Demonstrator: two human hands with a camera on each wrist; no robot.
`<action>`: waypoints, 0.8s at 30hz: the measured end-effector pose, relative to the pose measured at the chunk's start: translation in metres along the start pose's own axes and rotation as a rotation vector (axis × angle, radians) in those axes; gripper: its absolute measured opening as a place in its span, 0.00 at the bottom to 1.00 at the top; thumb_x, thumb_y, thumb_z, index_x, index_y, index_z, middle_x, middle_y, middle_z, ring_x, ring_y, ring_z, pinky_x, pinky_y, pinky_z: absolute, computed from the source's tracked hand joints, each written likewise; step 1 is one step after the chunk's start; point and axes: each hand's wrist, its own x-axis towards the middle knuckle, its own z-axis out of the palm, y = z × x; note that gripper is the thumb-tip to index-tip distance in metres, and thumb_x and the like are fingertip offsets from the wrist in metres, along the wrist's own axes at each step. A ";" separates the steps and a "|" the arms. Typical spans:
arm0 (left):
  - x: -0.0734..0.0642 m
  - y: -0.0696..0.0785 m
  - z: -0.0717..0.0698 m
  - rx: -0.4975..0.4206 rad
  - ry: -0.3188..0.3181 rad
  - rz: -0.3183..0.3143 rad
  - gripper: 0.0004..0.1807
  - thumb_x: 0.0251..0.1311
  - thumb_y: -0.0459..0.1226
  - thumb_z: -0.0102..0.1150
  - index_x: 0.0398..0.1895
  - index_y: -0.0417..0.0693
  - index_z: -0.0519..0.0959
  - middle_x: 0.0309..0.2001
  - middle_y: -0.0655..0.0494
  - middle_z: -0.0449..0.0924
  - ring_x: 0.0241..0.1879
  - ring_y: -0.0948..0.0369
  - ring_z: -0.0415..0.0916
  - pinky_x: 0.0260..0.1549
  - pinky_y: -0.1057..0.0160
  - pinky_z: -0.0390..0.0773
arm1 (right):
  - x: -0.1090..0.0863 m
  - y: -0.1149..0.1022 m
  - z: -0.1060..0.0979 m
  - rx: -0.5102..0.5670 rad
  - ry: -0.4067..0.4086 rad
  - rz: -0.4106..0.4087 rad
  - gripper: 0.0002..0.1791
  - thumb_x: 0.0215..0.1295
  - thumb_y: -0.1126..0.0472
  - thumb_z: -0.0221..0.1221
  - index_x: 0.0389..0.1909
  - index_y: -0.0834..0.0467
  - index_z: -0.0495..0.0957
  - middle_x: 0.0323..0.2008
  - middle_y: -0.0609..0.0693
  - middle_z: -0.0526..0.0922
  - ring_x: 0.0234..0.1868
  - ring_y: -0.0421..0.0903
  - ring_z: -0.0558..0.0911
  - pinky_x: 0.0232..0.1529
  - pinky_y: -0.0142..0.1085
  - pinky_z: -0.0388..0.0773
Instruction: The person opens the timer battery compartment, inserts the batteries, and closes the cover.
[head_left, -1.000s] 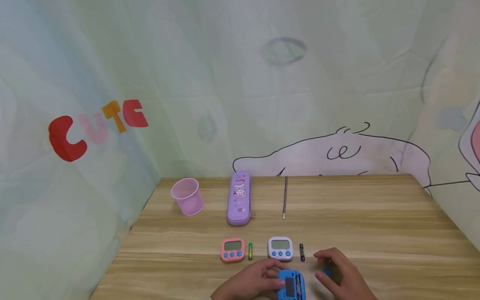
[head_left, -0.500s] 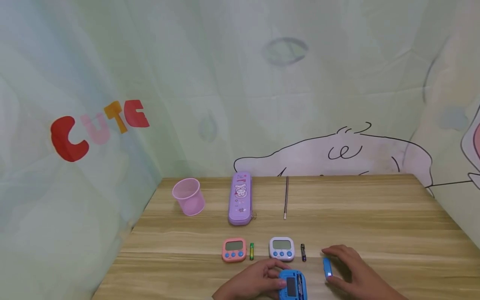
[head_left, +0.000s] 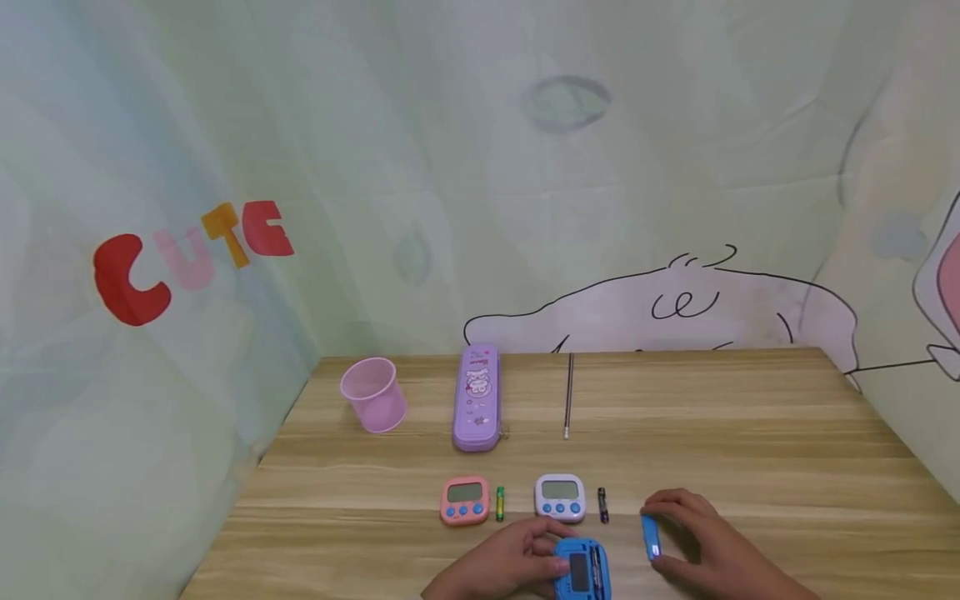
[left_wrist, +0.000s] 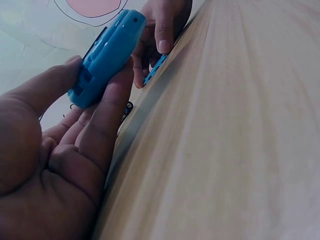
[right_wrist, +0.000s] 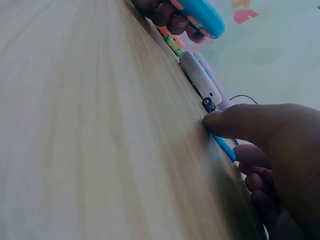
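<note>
My left hand (head_left: pixel 502 557) grips a blue digital timer (head_left: pixel 580 573), thumb on its back and fingers underneath. The timer's back faces up, its battery slot bare with a dark battery (head_left: pixel 597 568) lying inside. In the left wrist view the timer (left_wrist: pixel 107 57) is held above the table, tilted. To the right, my right hand (head_left: pixel 708 542) pinches a small blue battery cover (head_left: pixel 650 536) at its two ends, thumb at the near end and fingertips at the far end. That cover (right_wrist: pixel 224 148) is close to the tabletop and partly hidden by the thumb in the right wrist view.
Ahead of my hands lie a pink timer (head_left: pixel 464 501), a green battery (head_left: pixel 500 503), a white timer (head_left: pixel 559 498) and a dark battery (head_left: pixel 603 505). Farther back are a pink cup (head_left: pixel 380 404), a purple pencil case (head_left: pixel 477 408) and a pencil (head_left: pixel 569 396).
My right hand has shifted slightly, its thumb and fingertips now at the ends of the blue cover, which shows more plainly. The left hand keeps its hold on the blue timer.
</note>
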 end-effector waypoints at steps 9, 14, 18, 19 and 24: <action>0.000 0.001 -0.002 0.007 0.011 -0.024 0.20 0.70 0.37 0.54 0.63 0.42 0.69 0.50 0.46 0.82 0.47 0.55 0.81 0.45 0.56 0.83 | 0.003 -0.002 0.000 0.017 -0.022 0.012 0.27 0.55 0.32 0.62 0.55 0.37 0.75 0.55 0.36 0.70 0.58 0.46 0.69 0.60 0.56 0.72; 0.001 0.000 -0.002 -0.001 0.003 -0.017 0.20 0.70 0.37 0.54 0.63 0.42 0.69 0.50 0.46 0.82 0.46 0.55 0.81 0.45 0.56 0.83 | 0.002 -0.001 0.000 0.013 0.000 -0.018 0.25 0.55 0.34 0.64 0.52 0.38 0.75 0.56 0.37 0.70 0.59 0.47 0.69 0.59 0.57 0.71; 0.002 -0.001 -0.002 -0.010 -0.006 -0.018 0.20 0.70 0.36 0.54 0.63 0.42 0.69 0.50 0.46 0.82 0.46 0.55 0.81 0.46 0.56 0.83 | 0.001 0.001 0.000 0.001 0.024 -0.041 0.24 0.53 0.35 0.66 0.49 0.37 0.74 0.56 0.35 0.70 0.59 0.46 0.69 0.60 0.53 0.72; 0.002 -0.001 -0.002 -0.011 -0.005 -0.025 0.20 0.70 0.36 0.54 0.63 0.43 0.69 0.50 0.46 0.82 0.46 0.55 0.81 0.46 0.56 0.83 | 0.001 0.001 0.001 -0.001 0.028 -0.044 0.24 0.53 0.35 0.66 0.49 0.36 0.74 0.56 0.35 0.70 0.58 0.45 0.69 0.60 0.50 0.73; 0.001 0.002 -0.001 -0.006 0.004 -0.049 0.20 0.70 0.37 0.54 0.63 0.43 0.70 0.50 0.46 0.82 0.47 0.55 0.81 0.47 0.56 0.82 | 0.001 0.000 0.002 0.001 0.046 -0.050 0.25 0.53 0.37 0.67 0.51 0.35 0.71 0.55 0.32 0.69 0.57 0.41 0.68 0.60 0.41 0.73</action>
